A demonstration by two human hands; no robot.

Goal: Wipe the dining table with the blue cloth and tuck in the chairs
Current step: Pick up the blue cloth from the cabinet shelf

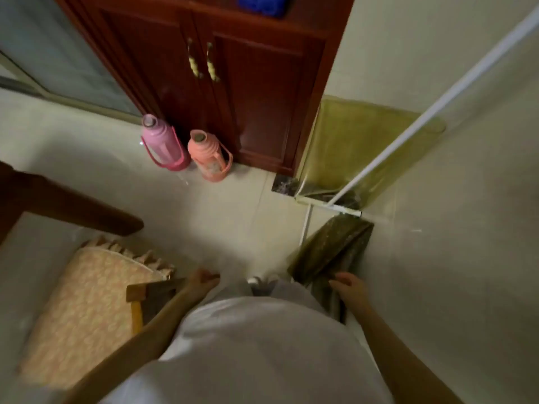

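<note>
Head view, looking straight down our own white shirt (256, 345) to the pale tiled floor (227, 217). The blue cloth (262, 4) sits well away from us, on an open shelf of the dark red cabinet (262, 91) at the top edge of the picture, cut off and blurred.

Our left hand (202, 282) hangs just past the wooden back of the chair (135, 293). Its fingers (210, 277) are curled in, but we cannot tell whether they hold anything. Our right hand (348, 285) lies against a hanging olive fabric (329, 252) with bent fingers. The blur hides whether it grips the fabric or only touches it.

The chair carries a peach patterned cushion (87, 310), and most of its seat shows on our side of the dark brown table (73, 205) edge at the left.

A pink flask (163, 144) and a salmon flask (208, 156) stand side by side on the floor against the cabinet.
</note>
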